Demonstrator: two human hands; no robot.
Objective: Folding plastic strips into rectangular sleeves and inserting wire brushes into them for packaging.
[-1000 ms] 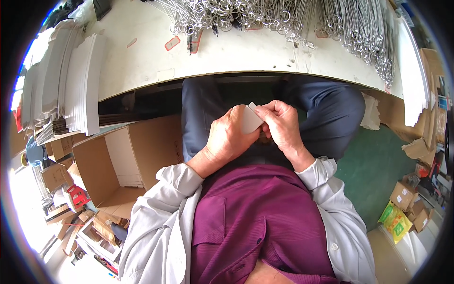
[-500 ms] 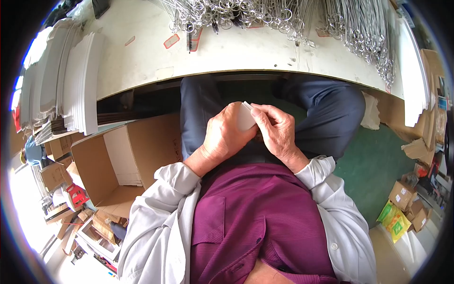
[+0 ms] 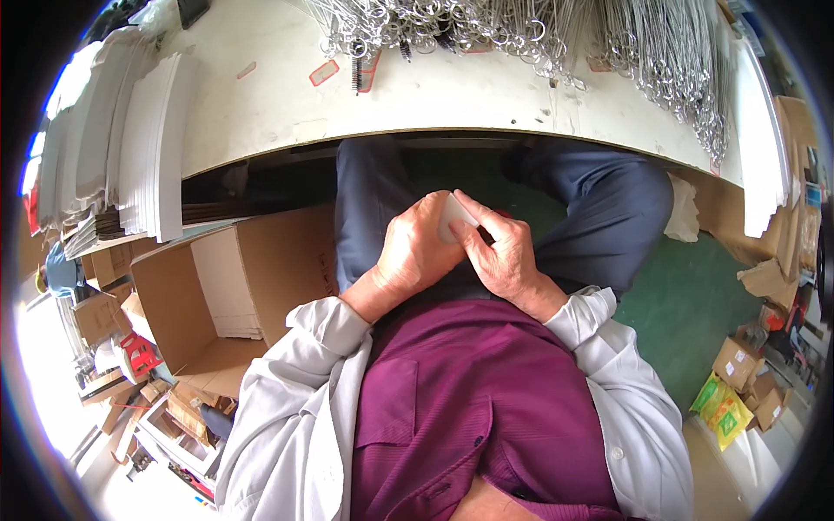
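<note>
Both hands [image 3: 417, 247] hold a white piece [image 3: 451, 211] (between them).

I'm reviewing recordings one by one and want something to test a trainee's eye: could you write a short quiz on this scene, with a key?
1. Multiple choice: what is between the fingers of the left hand and right hand?
a) a metal ring
b) a small white piece
c) a red stool
2. True or false: the large open cardboard box stands on the person's left.
3. Fill in: many of the metal wires on the white table end in small ____.

Key: 1. b; 2. true; 3. rings.
</note>
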